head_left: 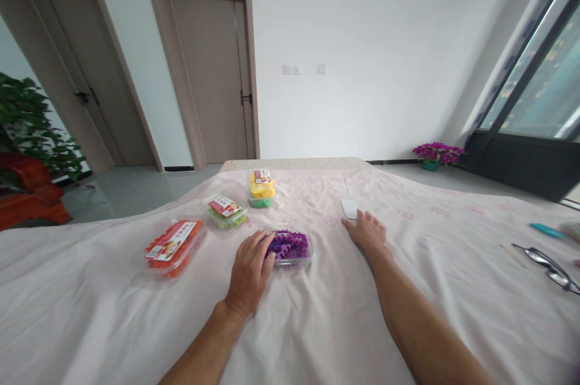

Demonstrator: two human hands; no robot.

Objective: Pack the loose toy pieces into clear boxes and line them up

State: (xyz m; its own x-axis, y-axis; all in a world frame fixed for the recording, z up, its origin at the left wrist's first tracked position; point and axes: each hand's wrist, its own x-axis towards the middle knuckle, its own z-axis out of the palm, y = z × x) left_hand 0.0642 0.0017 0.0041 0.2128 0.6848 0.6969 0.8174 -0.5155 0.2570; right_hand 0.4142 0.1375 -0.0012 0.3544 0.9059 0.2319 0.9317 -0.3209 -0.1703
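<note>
My left hand [250, 271] is curved round the left end of a clear plastic box [290, 262], its fingers and thumb on the rim. Purple toothed plastic pieces [290, 246] fill this box; no label shows on it. Farther to the right, my right hand [370, 234] lies palm down with its fingers apart, at the near edge of a small white card [349, 208]. Whether its fingertips touch the card is hard to make out.
Labelled clear boxes of orange [174, 246], light green [225, 211] and yellow-and-green pieces [261, 188] stand at left on the pale flowered cloth [308, 336]. Eyeglasses [550, 267] and a blue item [547, 230] lie at far right.
</note>
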